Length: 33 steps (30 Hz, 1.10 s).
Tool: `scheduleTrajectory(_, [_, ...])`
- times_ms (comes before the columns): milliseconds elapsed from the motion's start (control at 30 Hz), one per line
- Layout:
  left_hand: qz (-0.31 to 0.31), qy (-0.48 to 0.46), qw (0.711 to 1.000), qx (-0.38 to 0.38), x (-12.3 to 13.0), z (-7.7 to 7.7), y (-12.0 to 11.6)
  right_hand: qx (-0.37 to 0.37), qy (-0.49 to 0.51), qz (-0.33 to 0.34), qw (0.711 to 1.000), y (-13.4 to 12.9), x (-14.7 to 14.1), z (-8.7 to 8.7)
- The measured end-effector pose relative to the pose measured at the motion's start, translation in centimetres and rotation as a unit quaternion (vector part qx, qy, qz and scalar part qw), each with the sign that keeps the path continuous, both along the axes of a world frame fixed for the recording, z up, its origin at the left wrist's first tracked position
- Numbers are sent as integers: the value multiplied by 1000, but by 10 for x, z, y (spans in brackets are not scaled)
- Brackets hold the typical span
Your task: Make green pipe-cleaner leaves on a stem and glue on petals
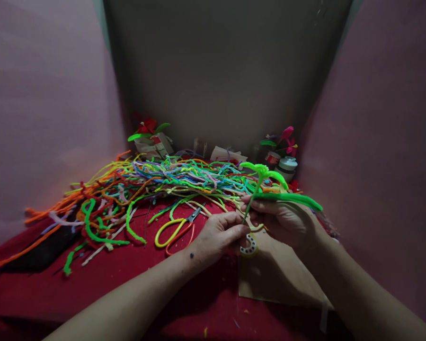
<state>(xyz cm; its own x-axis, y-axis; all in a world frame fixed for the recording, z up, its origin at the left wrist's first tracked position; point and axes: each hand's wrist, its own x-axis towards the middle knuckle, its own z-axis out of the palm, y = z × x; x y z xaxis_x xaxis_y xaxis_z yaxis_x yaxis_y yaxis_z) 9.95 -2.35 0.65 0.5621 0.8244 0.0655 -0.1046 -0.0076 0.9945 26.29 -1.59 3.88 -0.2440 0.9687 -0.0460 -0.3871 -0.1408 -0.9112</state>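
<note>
A bright green pipe-cleaner flower [261, 171] with drooping petals stands upright on a thin green stem between my hands. My left hand [224, 234] is closed, pinching the bottom of the stem between thumb and fingertips. Higher up, my right hand [286, 219] grips the stem together with a long darker green pipe-cleaner leaf [294, 197] that points to the right. A short pale yellow strand [257, 228] shows below the right fingers; whether it is held, I cannot tell. Directly under the hands sits a yellow-rimmed ring [249, 247] with dark dots, partly covered.
A heap of multicoloured pipe cleaners [184, 177] spreads across the red cloth [128, 293]. Scissors [175, 233] with yellow and orange handles lie left of my hands. A brown board [280, 279] lies beneath them. Behind stand a red flower [147, 125], a pink flower [287, 139] and a lidded jar [287, 166].
</note>
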Motion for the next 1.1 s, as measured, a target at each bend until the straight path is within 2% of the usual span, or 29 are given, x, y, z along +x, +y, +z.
scheduleTrajectory(300, [41,6,999,2,4,0,0,15,27,-5,1000,3,-7,-15])
scheduleTrajectory(633, [59,37,997,23,5,-5,0,74,14,-50,996,0,-11,-26])
scheduleTrajectory(833, [48,57,997,22,8,-10,0,113,-47,-77,989,-1,-10,-30])
scheduleTrajectory(1100, [63,37,991,110,8,-15,-3,93,-18,-97,991,-10,-17,-25])
